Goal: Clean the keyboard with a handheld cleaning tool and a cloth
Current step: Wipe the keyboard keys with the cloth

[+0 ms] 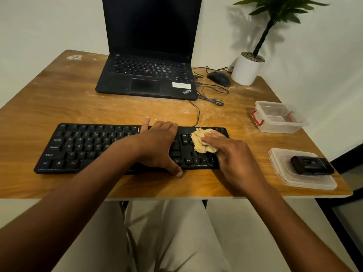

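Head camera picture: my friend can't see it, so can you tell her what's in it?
A person's right hand presses a crumpled tan cloth onto the right end of a black keyboard, while the left hand steadies its middle. Behind it on the wooden table sits an open laptop.

The laptop [147,75] carries the slanted brand word "ThinkPad" at the near right corner of its palm rest; the white sticker [181,85] just above it is too blurred to read. On the black keyboard [88,148], white legends show: "Ctrl" and "Alt" along the near row at the left, "Caps Lock" and "Shift" up the left edge, letters Q, W, E, R, T, another "Ctrl" and arrow marks toward the right.
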### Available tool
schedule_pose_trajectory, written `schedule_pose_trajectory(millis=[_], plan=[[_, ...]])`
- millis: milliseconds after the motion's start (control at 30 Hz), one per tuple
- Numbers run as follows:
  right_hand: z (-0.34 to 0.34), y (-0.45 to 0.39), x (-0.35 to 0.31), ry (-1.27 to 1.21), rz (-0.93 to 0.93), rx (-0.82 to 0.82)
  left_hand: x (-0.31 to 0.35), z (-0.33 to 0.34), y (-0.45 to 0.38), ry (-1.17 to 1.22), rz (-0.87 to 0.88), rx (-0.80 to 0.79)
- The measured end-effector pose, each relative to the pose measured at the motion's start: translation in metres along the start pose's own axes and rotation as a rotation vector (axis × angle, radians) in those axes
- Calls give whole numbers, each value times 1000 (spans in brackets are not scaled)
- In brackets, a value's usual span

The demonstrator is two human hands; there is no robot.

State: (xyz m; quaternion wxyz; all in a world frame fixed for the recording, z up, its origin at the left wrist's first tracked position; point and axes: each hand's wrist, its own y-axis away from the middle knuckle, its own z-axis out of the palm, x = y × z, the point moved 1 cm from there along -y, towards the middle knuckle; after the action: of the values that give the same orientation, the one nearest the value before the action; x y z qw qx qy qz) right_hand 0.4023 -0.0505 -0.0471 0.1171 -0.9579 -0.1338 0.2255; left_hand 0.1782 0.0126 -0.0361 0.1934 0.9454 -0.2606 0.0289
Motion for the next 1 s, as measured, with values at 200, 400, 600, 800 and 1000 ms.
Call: schedule_pose_trajectory(millis=[200,400,600,800,1000], plan=[[-20,38,1,-120,-7,-22,-2,2,-1,-8,10,-1],[-36,-24,17,-105,127,181,0,0,-1,-8,2,0],[-6,-9,13,-36,112,10,-1,1,-1,-24,5,3],[-23,50,9,-33,100,10,-1,2,-2,-26,20,1],[-45,12,13,-102,172,210,2,-1,0,-30,6,-13]])
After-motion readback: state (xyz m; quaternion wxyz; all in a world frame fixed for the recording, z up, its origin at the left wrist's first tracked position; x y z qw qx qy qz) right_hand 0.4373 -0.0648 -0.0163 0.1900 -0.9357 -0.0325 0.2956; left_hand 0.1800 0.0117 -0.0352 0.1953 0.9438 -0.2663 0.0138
